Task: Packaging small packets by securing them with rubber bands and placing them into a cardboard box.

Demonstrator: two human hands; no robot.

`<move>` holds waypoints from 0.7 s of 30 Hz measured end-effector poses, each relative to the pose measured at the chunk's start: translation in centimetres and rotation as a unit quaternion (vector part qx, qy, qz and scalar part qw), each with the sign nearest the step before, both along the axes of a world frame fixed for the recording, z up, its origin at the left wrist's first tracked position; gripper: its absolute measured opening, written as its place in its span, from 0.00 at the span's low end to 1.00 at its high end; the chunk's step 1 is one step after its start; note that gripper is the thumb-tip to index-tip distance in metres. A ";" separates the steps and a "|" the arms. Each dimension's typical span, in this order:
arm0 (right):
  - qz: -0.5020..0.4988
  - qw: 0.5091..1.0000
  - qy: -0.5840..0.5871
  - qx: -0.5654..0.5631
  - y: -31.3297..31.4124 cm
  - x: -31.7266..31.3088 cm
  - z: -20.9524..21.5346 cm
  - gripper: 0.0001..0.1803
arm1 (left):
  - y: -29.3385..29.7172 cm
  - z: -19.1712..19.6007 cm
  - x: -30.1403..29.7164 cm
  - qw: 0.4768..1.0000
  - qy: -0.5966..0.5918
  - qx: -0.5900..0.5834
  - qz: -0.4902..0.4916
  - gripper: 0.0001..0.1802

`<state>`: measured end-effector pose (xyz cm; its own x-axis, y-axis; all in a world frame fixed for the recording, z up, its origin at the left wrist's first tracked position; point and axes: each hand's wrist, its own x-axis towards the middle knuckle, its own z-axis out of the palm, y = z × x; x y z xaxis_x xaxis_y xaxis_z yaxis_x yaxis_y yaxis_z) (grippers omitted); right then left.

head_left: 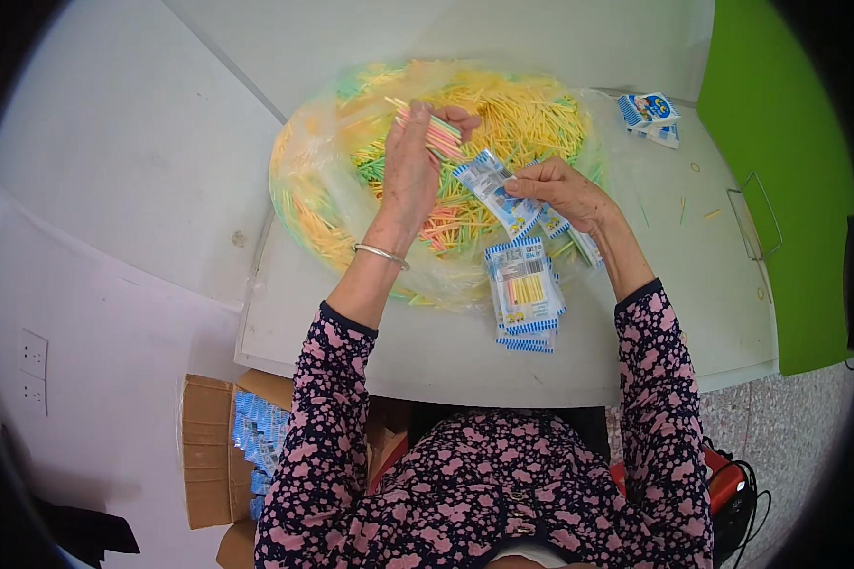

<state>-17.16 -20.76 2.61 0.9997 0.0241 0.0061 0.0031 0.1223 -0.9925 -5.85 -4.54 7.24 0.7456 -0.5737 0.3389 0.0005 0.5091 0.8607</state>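
Table (pixel 636 360): white, centre of frame.
Bag (pixel 313 190): clear, heaped with sticks, upper centre.
Pouches (pixel 524 294): stacked, centre, below right hand.
Left hand (pixel 413 171): clasps stick bundle (pixel 438 133), long axis slanting lower right.
Right hand (pixel 565 190): pinches pouch (pixel 491 185), just right of bundle.

right fingers (pixel 527 186) hide part of the small packet (pixel 491 187).
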 end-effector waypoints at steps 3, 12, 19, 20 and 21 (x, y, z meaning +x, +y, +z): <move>0.009 1.000 0.009 0.004 -0.3 0.1 -0.4 0.12 | 0.1 -0.2 0.0 0.999 -0.031 -0.002 0.012 0.18; 0.013 1.000 0.015 0.006 0.0 0.2 -0.4 0.12 | 0.3 -0.7 -2.4 0.996 -0.053 0.068 -0.008 0.21; 0.002 1.000 0.022 0.013 0.0 0.1 -0.6 0.12 | 0.5 -1.7 -2.2 0.987 -0.129 0.091 0.013 0.18; 0.008 1.000 0.014 0.016 0.0 0.0 -0.6 0.12 | 0.5 -1.7 -2.4 0.987 -0.128 0.091 0.013 0.18; 0.007 1.000 0.014 0.016 -0.1 0.1 -0.6 0.12 | 0.5 -1.7 -2.5 0.989 -0.115 0.096 0.005 0.18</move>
